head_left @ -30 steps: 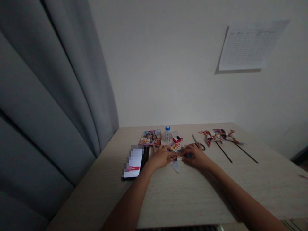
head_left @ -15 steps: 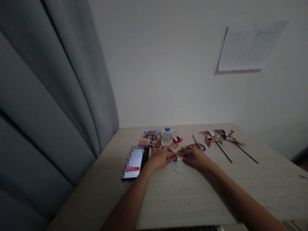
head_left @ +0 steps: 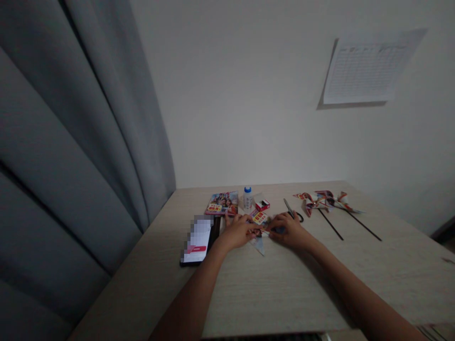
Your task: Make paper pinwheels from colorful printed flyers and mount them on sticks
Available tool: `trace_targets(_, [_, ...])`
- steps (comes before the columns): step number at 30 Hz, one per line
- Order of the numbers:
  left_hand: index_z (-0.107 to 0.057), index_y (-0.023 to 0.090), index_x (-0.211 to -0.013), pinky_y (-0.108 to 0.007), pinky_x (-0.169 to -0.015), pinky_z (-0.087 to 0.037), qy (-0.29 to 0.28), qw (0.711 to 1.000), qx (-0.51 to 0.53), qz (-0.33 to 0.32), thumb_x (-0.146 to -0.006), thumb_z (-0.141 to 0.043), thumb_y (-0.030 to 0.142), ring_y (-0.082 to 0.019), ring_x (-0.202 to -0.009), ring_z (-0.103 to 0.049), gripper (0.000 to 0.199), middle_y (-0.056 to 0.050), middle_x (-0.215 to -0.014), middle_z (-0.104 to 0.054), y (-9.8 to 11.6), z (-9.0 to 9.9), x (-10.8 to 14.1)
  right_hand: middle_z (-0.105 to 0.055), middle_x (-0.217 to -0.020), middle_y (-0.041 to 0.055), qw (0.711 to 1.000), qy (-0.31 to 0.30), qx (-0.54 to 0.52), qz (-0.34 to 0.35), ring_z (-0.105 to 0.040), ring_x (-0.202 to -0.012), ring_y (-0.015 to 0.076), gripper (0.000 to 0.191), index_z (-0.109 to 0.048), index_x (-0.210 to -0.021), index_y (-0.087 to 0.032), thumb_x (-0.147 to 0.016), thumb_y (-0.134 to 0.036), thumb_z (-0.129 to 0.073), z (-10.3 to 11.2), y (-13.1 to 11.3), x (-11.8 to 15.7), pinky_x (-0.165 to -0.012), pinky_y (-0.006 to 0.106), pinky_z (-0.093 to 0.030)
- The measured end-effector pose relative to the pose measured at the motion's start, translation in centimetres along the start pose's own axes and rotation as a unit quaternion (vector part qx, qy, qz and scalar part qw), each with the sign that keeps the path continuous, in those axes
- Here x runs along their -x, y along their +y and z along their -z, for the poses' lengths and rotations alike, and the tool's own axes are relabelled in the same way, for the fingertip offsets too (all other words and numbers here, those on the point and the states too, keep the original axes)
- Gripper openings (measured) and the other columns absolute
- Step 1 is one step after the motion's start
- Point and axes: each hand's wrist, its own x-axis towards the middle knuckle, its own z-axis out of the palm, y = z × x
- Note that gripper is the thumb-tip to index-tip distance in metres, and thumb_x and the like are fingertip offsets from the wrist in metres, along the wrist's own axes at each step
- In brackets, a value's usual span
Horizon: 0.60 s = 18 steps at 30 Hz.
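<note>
Between my two hands lies a piece of printed paper [head_left: 260, 217] with colourful pictures, its cut flaps and one pale pointed corner showing toward me. My left hand [head_left: 240, 232] grips its left side, fingers closed and bent over the middle. From the other side, my right hand [head_left: 286, 230] pinches the paper near the centre, fingers curled. The fingertips of both hands are close together and partly hide the folds. Just beyond the right hand are scissors [head_left: 295, 213] with dark handles, blades pointing away from me.
A blue-capped white bottle [head_left: 248, 200] stands behind the paper, beside a small red box [head_left: 262, 205]. At left are a printed booklet [head_left: 222, 203] and a phone [head_left: 196, 241]. Two paper pinwheels [head_left: 314, 202] with black sticks lie at right. A wall borders the table [head_left: 266, 293] behind.
</note>
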Motion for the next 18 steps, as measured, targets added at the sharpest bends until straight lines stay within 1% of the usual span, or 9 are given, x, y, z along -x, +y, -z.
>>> trace_targets(2, [-0.058,0.054,-0.132,-0.064,-0.117,-0.014,-0.004,1.0,0.002,-0.001,-0.096,-0.054,0.044,-0.032,-0.136,-0.036,0.038,0.002,-0.141,-0.05,-0.01,0.04,0.0,-0.07,-0.115,0.0057,1.0,-0.002,-0.002,0.001,-0.052,-0.122,0.0331,0.025,-0.076,-0.104,-0.036,-0.087,-0.048,-0.063,0.04,-0.01,-0.01,-0.112,0.071,-0.01])
trace_targets(8, [-0.059,0.055,-0.13,-0.072,-0.114,-0.013,0.0,1.0,-0.004,-0.002,-0.096,-0.055,0.045,-0.034,-0.136,-0.037,0.036,0.002,-0.141,-0.051,-0.11,-0.04,0.0,-0.07,-0.115,0.0063,1.0,-0.004,-0.012,0.001,-0.052,-0.122,0.0333,0.024,-0.077,-0.105,-0.035,-0.087,-0.045,-0.064,0.34,-0.35,0.14,-0.113,0.07,-0.008])
trace_targets(11, [-0.058,0.052,-0.132,-0.072,-0.114,-0.014,0.006,1.0,-0.009,-0.004,-0.096,-0.055,0.045,-0.034,-0.135,-0.038,0.037,0.001,-0.14,-0.053,-0.14,-0.1,-0.03,-0.07,-0.115,0.0057,1.0,0.0,-0.015,0.004,-0.053,-0.122,0.033,0.024,-0.076,-0.105,-0.035,-0.087,-0.045,-0.063,0.42,-0.48,0.24,-0.113,0.071,-0.007])
trace_targets(15, [-0.05,0.046,-0.141,-0.071,-0.115,-0.014,0.014,1.0,-0.007,0.0,-0.095,-0.057,0.041,-0.032,-0.134,-0.04,0.047,-0.001,-0.143,-0.052,-0.12,-0.07,-0.01,-0.07,-0.114,0.0056,1.0,0.002,-0.015,0.004,-0.053,-0.122,0.0325,0.023,-0.076,-0.104,-0.035,-0.088,-0.045,-0.063,0.3,-0.4,0.25,-0.113,0.072,-0.007])
trace_targets(18, [-0.051,0.046,-0.14,-0.069,-0.116,-0.013,0.009,1.0,-0.012,0.002,-0.096,-0.055,0.042,-0.032,-0.136,-0.038,0.044,-0.001,-0.145,-0.051,-0.05,-0.03,0.06,-0.07,-0.115,0.0055,1.0,0.004,-0.013,0.0,-0.053,-0.122,0.0321,0.023,-0.076,-0.104,-0.035,-0.088,-0.045,-0.063,0.17,-0.28,0.19,-0.113,0.072,-0.006])
